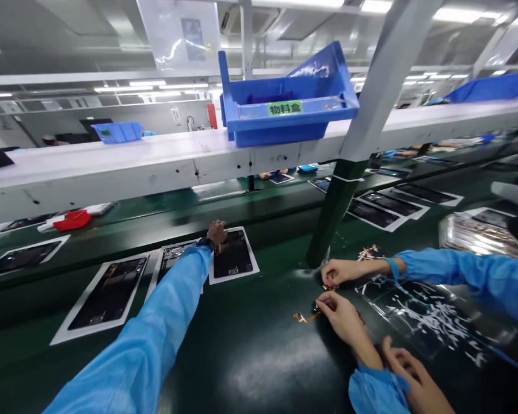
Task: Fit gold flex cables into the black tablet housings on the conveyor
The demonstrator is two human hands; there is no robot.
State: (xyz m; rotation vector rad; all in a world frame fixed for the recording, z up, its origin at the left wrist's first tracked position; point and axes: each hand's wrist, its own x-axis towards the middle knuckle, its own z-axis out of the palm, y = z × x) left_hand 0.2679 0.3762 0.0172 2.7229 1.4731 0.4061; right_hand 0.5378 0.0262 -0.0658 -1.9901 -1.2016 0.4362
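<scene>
My left hand (217, 232), with a dark watch at the wrist, reaches over the upper left corner of a dark flat panel (233, 256) on a white sheet. Its fingertips point away from me, so their closing is hidden. Fingers of my right hand (339, 315) pinch a small orange flex cable (301, 317) with a dark part at its end, just above the green bench. Close by, a co-worker's hand (337, 272) pinches another small flex piece. Another bare hand (414, 374) lies beside my right sleeve.
More panels on white sheets (107, 293) lie to the left. A green post (334, 215) rises from the bench (259, 356). White strips (440, 319) are scattered at right near stacked clear trays (479, 236). A blue bin (285, 123) sits on the overhead shelf (155, 161).
</scene>
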